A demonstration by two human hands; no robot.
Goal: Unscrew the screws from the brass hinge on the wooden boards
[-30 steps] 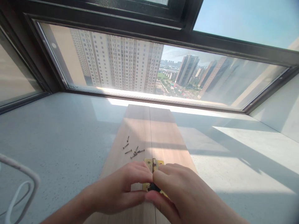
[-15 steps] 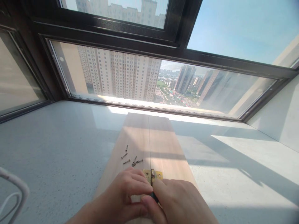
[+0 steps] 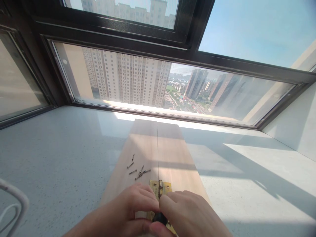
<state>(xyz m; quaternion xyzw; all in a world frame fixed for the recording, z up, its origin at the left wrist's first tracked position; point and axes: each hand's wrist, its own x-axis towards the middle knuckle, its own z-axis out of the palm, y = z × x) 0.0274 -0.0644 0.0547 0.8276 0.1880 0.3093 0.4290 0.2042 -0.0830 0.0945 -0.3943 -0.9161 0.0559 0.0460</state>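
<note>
Two pale wooden boards (image 3: 145, 138) lie side by side, their seam running away from me. Across the seam sits a brass hinge (image 3: 168, 187), its near part covered by my hands. My right hand (image 3: 190, 210) is closed around a screwdriver (image 3: 160, 218), of which only the black handle end shows; its tip is hidden. My left hand (image 3: 135, 202) is on the left board, thumb and fingers curled in a pinch beside the handle. What its fingertips grip is hidden. Several screws (image 3: 132, 171) lie loose on the left board, beyond my left hand.
The boards rest on a speckled white sill (image 3: 74, 158) in front of a dark window frame (image 3: 123, 108). At the left edge a white curved tube or cable (image 3: 21, 197) sticks into view. A white wall (image 3: 296, 125) stands at the right.
Both hands have shifted slightly toward me, showing more of the hinge and the black handle. One more screw beside the left hand is now in plain view.
</note>
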